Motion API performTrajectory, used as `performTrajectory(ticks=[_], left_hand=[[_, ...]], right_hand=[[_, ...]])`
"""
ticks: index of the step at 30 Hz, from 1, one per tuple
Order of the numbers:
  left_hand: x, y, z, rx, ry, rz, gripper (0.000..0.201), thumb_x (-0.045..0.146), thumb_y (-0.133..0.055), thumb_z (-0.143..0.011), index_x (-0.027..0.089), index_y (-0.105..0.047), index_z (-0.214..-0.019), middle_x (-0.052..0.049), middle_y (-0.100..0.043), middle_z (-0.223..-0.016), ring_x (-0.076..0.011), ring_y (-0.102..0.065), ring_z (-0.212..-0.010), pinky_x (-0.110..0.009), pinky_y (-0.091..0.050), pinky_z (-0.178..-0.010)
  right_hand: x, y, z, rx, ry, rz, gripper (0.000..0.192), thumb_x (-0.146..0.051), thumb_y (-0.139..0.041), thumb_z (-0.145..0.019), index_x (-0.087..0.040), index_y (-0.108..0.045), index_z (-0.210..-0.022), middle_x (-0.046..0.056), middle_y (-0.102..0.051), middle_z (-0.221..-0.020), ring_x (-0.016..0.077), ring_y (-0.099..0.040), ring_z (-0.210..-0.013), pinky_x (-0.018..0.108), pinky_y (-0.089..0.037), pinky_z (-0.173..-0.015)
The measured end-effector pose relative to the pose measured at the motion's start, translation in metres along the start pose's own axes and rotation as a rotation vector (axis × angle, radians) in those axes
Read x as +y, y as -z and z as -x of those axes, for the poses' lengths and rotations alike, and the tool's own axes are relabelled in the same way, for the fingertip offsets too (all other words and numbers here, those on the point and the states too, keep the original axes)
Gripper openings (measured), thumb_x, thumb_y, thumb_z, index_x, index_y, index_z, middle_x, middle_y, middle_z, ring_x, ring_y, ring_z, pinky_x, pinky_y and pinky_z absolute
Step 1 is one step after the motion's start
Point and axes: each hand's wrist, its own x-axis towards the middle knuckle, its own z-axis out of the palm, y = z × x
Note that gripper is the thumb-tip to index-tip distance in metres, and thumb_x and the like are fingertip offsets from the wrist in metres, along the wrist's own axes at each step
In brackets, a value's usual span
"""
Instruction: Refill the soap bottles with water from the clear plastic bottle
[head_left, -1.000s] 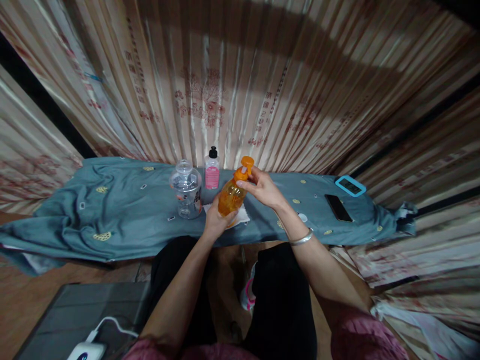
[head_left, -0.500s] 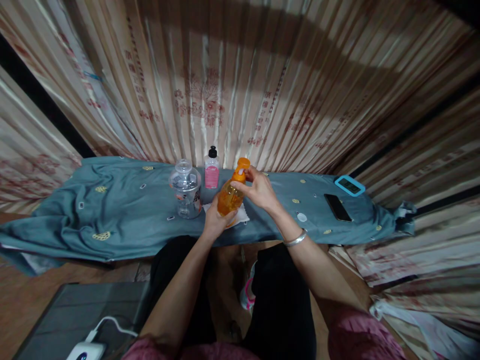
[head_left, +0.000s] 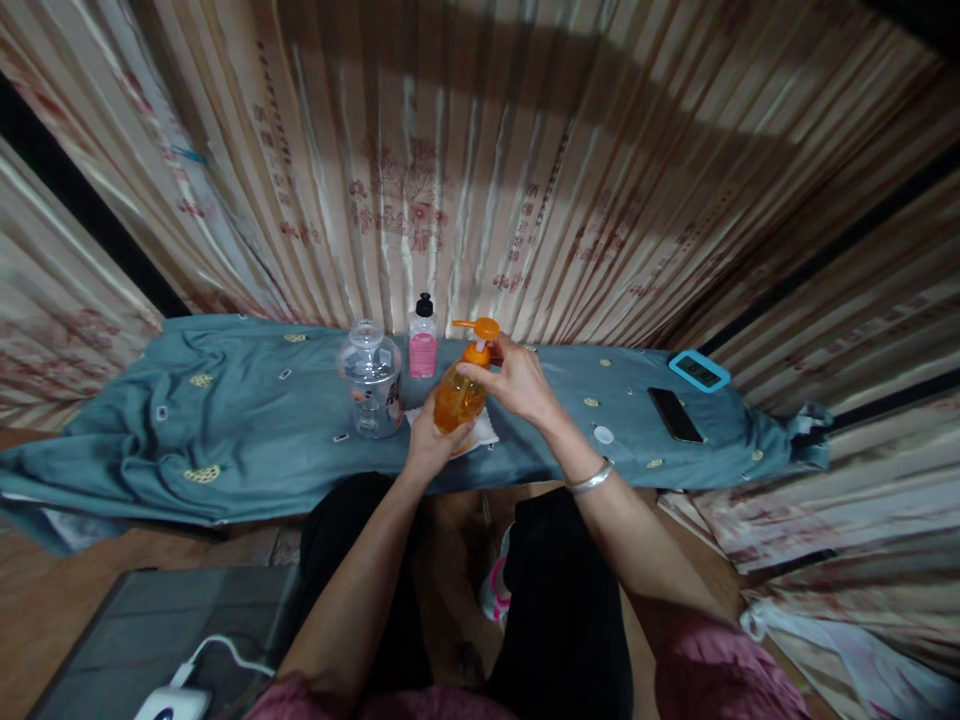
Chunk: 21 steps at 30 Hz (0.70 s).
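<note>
curtain [head_left: 420, 120]: hung behind the cloth-covered bench [head_left: 247, 430]
orange pump bottle [head_left: 457, 395]: held tilted over a white cloth [head_left: 484, 430]
left grip [head_left: 431, 440]: wrapped round its lower body
right grip [head_left: 520, 380]: closed about its neck

Hands [head_left: 429, 440] partly hide the orange bottle [head_left: 454, 397]; the bottom edge crops a white device [head_left: 177, 703].

The person wears a dusty-pink top [head_left: 435, 702] with wrinkled, gathered sleeves [head_left: 724, 668], a smooth silver bangle [head_left: 591, 477] on the right wrist and plain black trousers [head_left: 574, 600]; between the legs, pale footwear [head_left: 495, 592] with bright pink trim appears to be a sandal, though shadow blurs it
</note>
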Motion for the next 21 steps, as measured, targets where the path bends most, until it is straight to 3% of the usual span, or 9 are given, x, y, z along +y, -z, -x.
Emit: performTrajectory(ticks=[3, 8, 13, 16, 21], left_hand=[[0.0009, 0.0002, 0.0003, -0.001, 0.009, -0.01, 0.072, 0.034, -0.083, -0.067, 0.018, -0.054, -0.13, -0.011, -0.072, -0.123, -0.0297, -0.07, -0.114, -0.048, -0.053, -0.105], [-0.0008, -0.0011, -0.0004, 0.003, -0.016, -0.002, 0.072, 0.033, -0.082, -0.067, 0.018, -0.054, -0.131, -0.012, -0.072, -0.125, -0.0287, -0.07, -0.115, -0.046, -0.054, -0.105], [-0.0024, -0.0006, -0.0001, 0.019, -0.001, -0.009, 0.073, 0.032, -0.084, -0.066, 0.019, -0.055, -0.131, -0.011, -0.072, -0.124, -0.0291, -0.07, -0.115, -0.046, -0.055, -0.104], [-0.0014, -0.0005, 0.0004, 0.008, 0.008, -0.003, 0.073, 0.033, -0.084, -0.067, 0.019, -0.054, -0.132, -0.011, -0.072, -0.125, -0.0294, -0.07, -0.116, -0.047, -0.055, -0.105], [-0.0018, -0.0012, -0.0003, 0.013, 0.001, -0.016, 0.073, 0.031, -0.083, -0.066, 0.018, -0.054, -0.132, -0.012, -0.072, -0.125, -0.0292, -0.069, -0.116, -0.048, -0.053, -0.107]], right_hand=[[-0.0005, 0.003, 0.0007, -0.043, 0.035, -0.016, 0.048, -0.051, -0.075, -0.081, -0.022, -0.062, -0.117, 0.005, -0.075, -0.108, 0.0243, -0.07, -0.1, 0.036, -0.053, -0.09], [0.0007, 0.0037, 0.0003, -0.052, 0.039, 0.002, 0.033, -0.045, -0.067, -0.088, -0.022, -0.064, -0.111, 0.006, -0.075, -0.106, 0.0236, -0.071, -0.099, 0.036, -0.053, -0.091], [-0.0006, -0.0029, 0.0018, 0.026, -0.011, 0.044, 0.05, -0.054, -0.072, -0.082, -0.019, -0.062, -0.116, 0.012, -0.074, -0.106, 0.0306, -0.07, -0.102, 0.043, -0.053, -0.09], [-0.0005, -0.0019, 0.0035, -0.006, 0.019, 0.016, 0.054, -0.052, -0.074, -0.081, -0.021, -0.059, -0.122, 0.009, -0.074, -0.11, 0.0278, -0.071, -0.104, 0.04, -0.054, -0.091], [0.0001, -0.0013, 0.0024, -0.036, 0.045, 0.009, 0.032, -0.039, -0.065, -0.088, -0.021, -0.063, -0.114, 0.006, -0.075, -0.11, 0.0236, -0.071, -0.101, 0.037, -0.053, -0.092]])
